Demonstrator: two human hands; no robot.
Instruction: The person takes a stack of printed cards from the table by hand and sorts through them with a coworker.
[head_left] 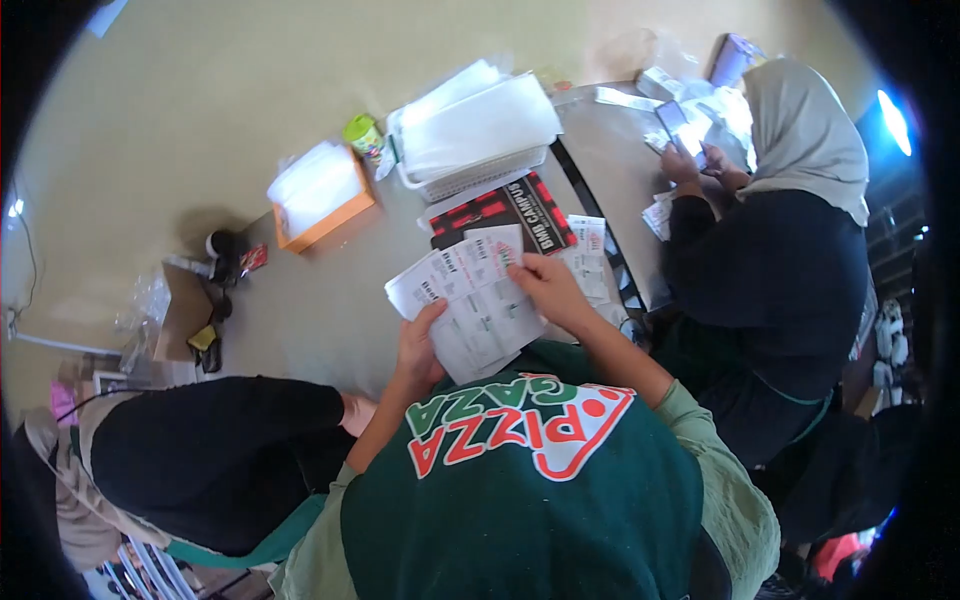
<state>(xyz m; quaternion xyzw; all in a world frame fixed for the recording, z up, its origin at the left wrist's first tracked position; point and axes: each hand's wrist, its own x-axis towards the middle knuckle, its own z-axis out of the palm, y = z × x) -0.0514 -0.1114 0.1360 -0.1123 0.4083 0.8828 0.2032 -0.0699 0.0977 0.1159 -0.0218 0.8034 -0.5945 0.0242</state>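
A fanned stack of white printed sheets [470, 310], some marked "Beef", is held in front of my green apron. My left hand [420, 345] grips its left edge, the thumb lying on top. At the upper right edge, my right hand [553, 290] pinches the sheets between thumb and fingers. Just beyond them lies a black and red box or folder [515, 215] lettered "BMB CAMPUS", partly covered by the sheets. More printed sheets [588, 250] rest on the table to the right of it.
On the table [330, 310] stand a white basket [470, 170] of papers, an orange box [335, 220] of white sheets and a green canister [363, 133]. A person [790, 220] at right holds a phone [681, 130]. Another person [200, 450] sits close at left.
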